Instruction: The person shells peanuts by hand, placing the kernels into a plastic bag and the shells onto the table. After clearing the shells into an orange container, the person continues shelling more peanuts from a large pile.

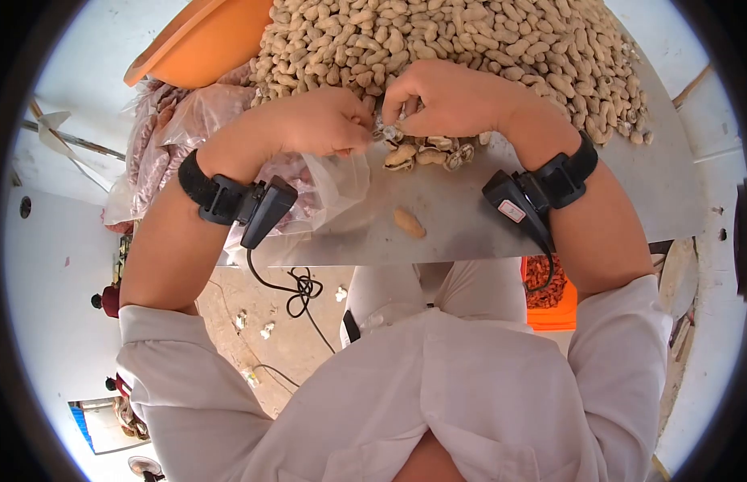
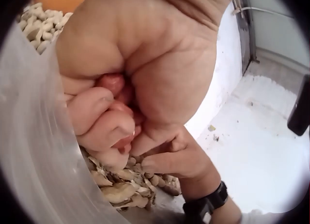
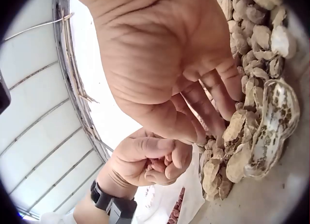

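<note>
Several pink-red peanut kernels (image 2: 112, 82) sit inside the curled fingers of my left hand (image 1: 329, 120). My right hand (image 1: 454, 98) is beside it, its palm bare in the right wrist view and its fingers loosely bent down among the peanut shells. Under both hands lies a small heap of split shells (image 1: 434, 154), and one half shell (image 3: 273, 129) shows its pale inside. Behind the hands rises a large pile of unshelled peanuts (image 1: 470, 36). A single peanut (image 1: 409, 222) lies apart on the metal table (image 1: 486, 221), toward my body.
A clear plastic bag (image 1: 341, 185) with reddish kernels lies under my left forearm. More bags of kernels (image 1: 153, 145) are at the left, below an orange basin (image 1: 181, 52). Past the table's front edge, an orange container (image 1: 554, 319) of reddish pieces stands low by my right leg.
</note>
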Demonstrator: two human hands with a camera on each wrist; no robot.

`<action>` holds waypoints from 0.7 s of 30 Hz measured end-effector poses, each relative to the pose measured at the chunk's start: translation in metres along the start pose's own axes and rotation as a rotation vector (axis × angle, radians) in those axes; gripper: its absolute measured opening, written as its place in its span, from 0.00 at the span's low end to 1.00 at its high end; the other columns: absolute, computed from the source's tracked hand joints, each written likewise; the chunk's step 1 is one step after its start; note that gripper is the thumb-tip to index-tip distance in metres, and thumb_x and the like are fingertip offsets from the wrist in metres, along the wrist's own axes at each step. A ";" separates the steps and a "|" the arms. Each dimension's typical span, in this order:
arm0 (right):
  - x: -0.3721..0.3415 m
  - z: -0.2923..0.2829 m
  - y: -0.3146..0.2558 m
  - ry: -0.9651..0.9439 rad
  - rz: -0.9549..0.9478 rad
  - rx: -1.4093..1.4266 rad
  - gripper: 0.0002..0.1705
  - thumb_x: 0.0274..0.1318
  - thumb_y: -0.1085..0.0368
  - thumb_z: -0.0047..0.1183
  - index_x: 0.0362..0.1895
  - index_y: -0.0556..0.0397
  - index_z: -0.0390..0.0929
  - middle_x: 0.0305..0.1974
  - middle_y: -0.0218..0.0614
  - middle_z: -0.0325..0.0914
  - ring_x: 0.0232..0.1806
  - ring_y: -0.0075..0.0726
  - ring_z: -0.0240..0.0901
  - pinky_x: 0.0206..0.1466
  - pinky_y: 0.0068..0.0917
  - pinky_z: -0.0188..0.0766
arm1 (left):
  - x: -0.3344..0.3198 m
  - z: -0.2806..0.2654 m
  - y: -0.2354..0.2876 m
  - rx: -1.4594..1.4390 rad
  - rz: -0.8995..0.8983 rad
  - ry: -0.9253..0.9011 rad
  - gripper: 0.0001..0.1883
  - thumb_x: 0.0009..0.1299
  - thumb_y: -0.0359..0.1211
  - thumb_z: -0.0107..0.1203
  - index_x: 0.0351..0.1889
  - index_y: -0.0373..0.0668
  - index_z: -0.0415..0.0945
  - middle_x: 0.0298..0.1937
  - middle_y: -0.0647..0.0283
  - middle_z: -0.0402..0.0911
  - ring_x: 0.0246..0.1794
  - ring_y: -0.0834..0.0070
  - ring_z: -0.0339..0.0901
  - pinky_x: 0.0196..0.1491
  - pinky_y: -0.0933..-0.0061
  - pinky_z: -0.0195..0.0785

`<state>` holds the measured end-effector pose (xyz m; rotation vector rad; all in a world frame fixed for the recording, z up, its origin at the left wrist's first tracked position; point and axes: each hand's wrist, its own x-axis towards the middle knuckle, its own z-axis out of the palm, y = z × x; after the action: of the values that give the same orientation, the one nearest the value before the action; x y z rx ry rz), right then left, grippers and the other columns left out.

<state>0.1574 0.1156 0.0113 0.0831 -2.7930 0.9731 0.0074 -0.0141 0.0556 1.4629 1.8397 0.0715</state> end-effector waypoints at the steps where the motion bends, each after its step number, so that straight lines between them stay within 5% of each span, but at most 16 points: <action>1: -0.001 0.000 -0.001 -0.001 -0.001 -0.007 0.15 0.42 0.67 0.51 0.36 0.62 0.77 0.32 0.44 0.78 0.35 0.38 0.76 0.38 0.31 0.72 | 0.001 0.001 0.000 0.144 0.014 0.010 0.11 0.63 0.32 0.48 0.25 0.33 0.73 0.19 0.60 0.70 0.16 0.73 0.68 0.24 0.72 0.61; 4: -0.001 0.002 0.001 -0.021 -0.016 -0.012 0.15 0.43 0.67 0.51 0.36 0.63 0.77 0.33 0.44 0.78 0.37 0.39 0.76 0.42 0.31 0.72 | 0.000 -0.002 0.009 0.616 0.001 -0.049 0.10 0.59 0.32 0.48 0.24 0.32 0.72 0.20 0.53 0.70 0.21 0.61 0.71 0.30 0.64 0.63; 7: 0.000 0.001 0.002 -0.036 -0.023 0.012 0.15 0.43 0.68 0.52 0.36 0.64 0.77 0.35 0.44 0.79 0.39 0.39 0.77 0.44 0.30 0.72 | 0.003 -0.001 0.003 0.740 0.036 -0.043 0.09 0.55 0.32 0.48 0.23 0.34 0.72 0.22 0.50 0.71 0.24 0.56 0.70 0.30 0.60 0.62; 13: 0.000 0.001 0.003 -0.038 -0.027 0.045 0.16 0.43 0.68 0.52 0.38 0.64 0.76 0.36 0.45 0.79 0.41 0.39 0.76 0.47 0.30 0.72 | 0.007 0.005 0.000 0.842 0.096 -0.083 0.09 0.54 0.33 0.49 0.21 0.36 0.74 0.20 0.51 0.73 0.24 0.55 0.72 0.30 0.61 0.64; 16: 0.000 0.002 0.004 -0.038 -0.027 0.037 0.16 0.43 0.68 0.52 0.39 0.64 0.76 0.37 0.45 0.78 0.42 0.39 0.76 0.48 0.29 0.71 | 0.003 0.006 0.016 0.879 -0.036 -0.122 0.09 0.52 0.34 0.51 0.21 0.37 0.76 0.19 0.52 0.74 0.25 0.54 0.73 0.30 0.62 0.66; 21: 0.000 0.003 0.005 -0.029 -0.016 0.018 0.17 0.44 0.67 0.52 0.40 0.64 0.76 0.38 0.45 0.78 0.43 0.39 0.76 0.49 0.29 0.71 | -0.003 0.014 0.013 0.976 -0.015 0.029 0.07 0.48 0.34 0.54 0.19 0.40 0.77 0.18 0.56 0.75 0.24 0.57 0.74 0.29 0.62 0.66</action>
<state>0.1568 0.1173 0.0059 0.1226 -2.8055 1.0009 0.0260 -0.0175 0.0539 2.0631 1.9975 -0.9341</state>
